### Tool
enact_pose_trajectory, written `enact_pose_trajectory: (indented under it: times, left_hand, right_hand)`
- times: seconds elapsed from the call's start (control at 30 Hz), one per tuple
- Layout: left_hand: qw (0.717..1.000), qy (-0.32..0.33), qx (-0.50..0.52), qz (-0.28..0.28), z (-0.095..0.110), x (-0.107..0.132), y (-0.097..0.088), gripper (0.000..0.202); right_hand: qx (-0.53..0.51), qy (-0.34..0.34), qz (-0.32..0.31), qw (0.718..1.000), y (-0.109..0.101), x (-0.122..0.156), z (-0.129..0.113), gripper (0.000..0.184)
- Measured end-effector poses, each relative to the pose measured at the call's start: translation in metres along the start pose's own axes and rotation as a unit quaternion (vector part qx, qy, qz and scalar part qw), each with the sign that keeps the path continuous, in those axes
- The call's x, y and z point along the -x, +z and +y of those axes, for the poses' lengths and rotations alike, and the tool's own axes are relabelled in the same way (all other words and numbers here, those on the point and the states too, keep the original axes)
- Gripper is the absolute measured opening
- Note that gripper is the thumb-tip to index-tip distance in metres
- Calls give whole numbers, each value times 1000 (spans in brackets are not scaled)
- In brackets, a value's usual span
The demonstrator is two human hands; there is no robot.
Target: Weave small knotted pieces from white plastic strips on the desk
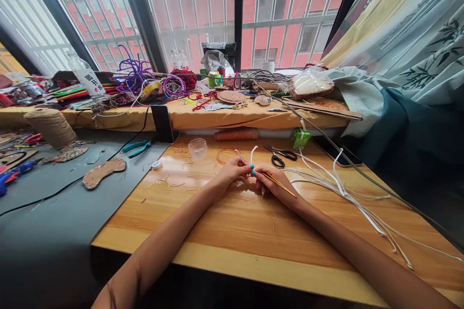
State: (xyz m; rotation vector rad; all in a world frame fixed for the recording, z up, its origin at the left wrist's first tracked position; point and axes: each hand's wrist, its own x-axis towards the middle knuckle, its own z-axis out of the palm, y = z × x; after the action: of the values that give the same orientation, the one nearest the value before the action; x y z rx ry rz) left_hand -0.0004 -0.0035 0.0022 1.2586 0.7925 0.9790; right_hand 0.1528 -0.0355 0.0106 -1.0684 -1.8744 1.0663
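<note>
My left hand (234,170) and my right hand (271,182) meet over the wooden table, fingertips almost touching. A short white cord (253,155) stands up in a curve from between the fingertips, pinched by my left thumb and finger. Across my right hand lies a thin gold-coloured stick (281,185), its back end pointing toward the wrist. The front end of that stick is hidden in the fingers, so its tip does not show. Just behind the right hand are black-handled scissors (279,157), lying partly open.
Long white cords (340,186) spread over the table's right side. A clear round tub (197,148), fine orange thread (226,155), an orange thread spool (236,134) and a green carton (300,138) stand behind. Teal pliers (137,147) and a twine cone (50,128) are left.
</note>
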Motion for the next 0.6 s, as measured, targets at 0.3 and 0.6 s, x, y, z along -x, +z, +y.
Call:
enact_pose_trajectory:
  times: [0.3, 0.6]
  left_hand:
    - [1000, 26, 8, -5, 5, 1, 2, 36]
    - [996, 61, -61, -14, 7, 1, -1, 31]
  right_hand:
    - [-42, 15, -15, 999, -1, -3, 6, 24]
    - [-56, 38, -14, 998, -1, -5, 5, 27]
